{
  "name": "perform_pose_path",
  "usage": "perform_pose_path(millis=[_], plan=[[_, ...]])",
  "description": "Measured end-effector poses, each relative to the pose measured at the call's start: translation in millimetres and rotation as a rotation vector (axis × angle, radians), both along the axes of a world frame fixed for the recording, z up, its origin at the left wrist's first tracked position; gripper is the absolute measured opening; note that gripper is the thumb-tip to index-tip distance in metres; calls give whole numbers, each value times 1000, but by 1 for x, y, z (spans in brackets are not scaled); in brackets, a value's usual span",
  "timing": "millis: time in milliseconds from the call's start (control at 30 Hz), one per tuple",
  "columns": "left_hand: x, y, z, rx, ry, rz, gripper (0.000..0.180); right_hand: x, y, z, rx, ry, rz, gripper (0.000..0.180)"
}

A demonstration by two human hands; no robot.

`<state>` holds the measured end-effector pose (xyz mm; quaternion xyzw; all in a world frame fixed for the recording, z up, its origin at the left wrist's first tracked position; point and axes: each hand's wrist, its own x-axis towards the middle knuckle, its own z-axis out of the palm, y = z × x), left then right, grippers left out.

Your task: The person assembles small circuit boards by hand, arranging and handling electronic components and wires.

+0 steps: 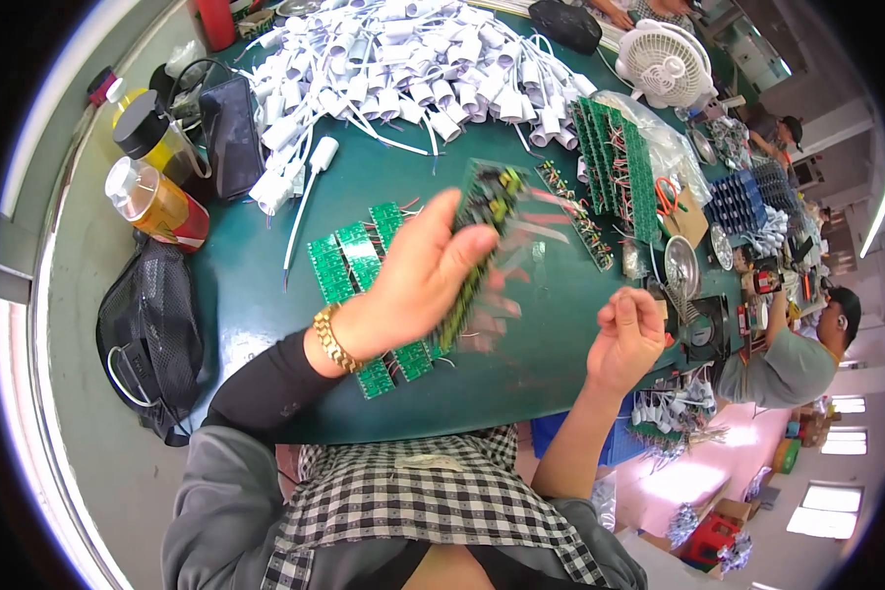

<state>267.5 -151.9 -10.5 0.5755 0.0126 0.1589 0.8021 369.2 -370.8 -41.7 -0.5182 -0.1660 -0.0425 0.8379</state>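
Observation:
My left hand (418, 275) grips a long circuit board panel (487, 202), tilted upright over the table, its component side to the right. Short red and white wires stick out from it, smeared by motion. Beneath my left forearm lie several green circuit board strips (332, 267), flat on the table. Off to the right, my right hand (627, 329) is raised with its fingers curled together; whether anything is pinched in them I cannot make out. Between the hands and the back lies another narrow board strip (582, 221) with components facing up.
White cylindrical sockets with cables (413, 74) are heaped at the back. Green board panels (619, 167) stand upright at right, near orange-handled scissors (667, 197) and a metal dish (680, 265). Bottles (157, 202) and a black mesh bag (152, 329) sit left. A co-worker (792, 354) sits far right.

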Motion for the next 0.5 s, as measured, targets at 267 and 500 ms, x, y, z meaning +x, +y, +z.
perform_pose_path(millis=[267, 500], plan=[[30, 40, -32, 1349, -352, 257, 53, -25, 5, -7, -343, 116, 244, 14], [9, 29, -65, 1387, -233, -366, 51, -26, -9, -28, -380, 189, 292, 14]])
